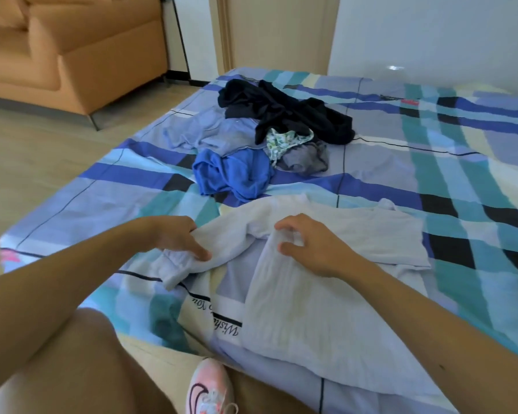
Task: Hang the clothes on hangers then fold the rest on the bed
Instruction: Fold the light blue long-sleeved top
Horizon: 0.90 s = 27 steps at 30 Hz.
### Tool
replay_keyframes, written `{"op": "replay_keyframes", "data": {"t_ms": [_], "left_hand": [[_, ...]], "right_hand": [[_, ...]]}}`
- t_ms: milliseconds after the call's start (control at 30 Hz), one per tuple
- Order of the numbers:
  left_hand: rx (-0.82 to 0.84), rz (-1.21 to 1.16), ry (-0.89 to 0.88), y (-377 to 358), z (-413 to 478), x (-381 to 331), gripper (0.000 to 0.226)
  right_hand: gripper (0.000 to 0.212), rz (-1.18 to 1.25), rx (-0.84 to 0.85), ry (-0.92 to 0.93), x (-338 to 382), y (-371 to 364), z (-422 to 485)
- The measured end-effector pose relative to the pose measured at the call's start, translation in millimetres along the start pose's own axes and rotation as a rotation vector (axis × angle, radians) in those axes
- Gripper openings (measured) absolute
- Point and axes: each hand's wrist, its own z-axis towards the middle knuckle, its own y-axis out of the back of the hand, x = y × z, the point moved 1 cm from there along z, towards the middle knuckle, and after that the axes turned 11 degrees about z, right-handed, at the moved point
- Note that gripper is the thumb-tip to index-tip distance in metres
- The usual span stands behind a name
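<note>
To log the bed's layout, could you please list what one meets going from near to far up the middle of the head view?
pink shoe → white garment, held by the left hand and right hand → bright blue garment → floral piece → dark garments → door

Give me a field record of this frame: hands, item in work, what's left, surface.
left hand: grips a sleeve end of the white garment
right hand: pinches a fold of the same garment
white garment: lies rumpled on the bed, nearest the person
pile behind it: black garment, light blue garment, bright blue garment, patterned piece, grey piece
hangers: none in view
</note>
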Motion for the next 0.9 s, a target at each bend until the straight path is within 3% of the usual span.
{"op": "replay_keyframes", "data": {"t_ms": [67,233,367,433,500,567,633,733,900], "left_hand": [[-0.004,-0.107,-0.036,3,-5,21,0.029],[-0.214,-0.327,-0.030,36,-19,71,0.018],[-0.313,-0.498,0.099,53,-19,95,0.023],[-0.313,-0.632,0.129,58,-18,89,0.034],[-0.315,-0.786,0.074,65,-16,68,0.039],[-0.325,-0.864,-0.025,77,-19,33,0.028],[-0.293,-0.887,-0.144,89,-27,-13,0.013],[-0.222,-0.845,-0.316,102,-38,-89,0.011],[-0.021,-0.867,-0.609,98,-58,-198,0.035]], "right_hand": [[0.041,-0.019,0.015,0.006,-1,-9,6],[0.049,-0.086,-0.033,0.070,-4,-16,16],[0.064,-0.393,0.188,-0.098,-13,-29,21],[0.070,-0.395,0.211,-0.126,-11,-30,21],[0.068,-0.227,0.117,-0.132,0,-22,19],[0.063,-0.017,-0.023,-0.114,14,-7,18],[0.059,0.264,-0.102,-0.099,34,13,14],[0.058,0.691,-0.137,-0.080,68,49,0],[0.054,0.767,-0.250,-0.079,66,104,-26]]}}
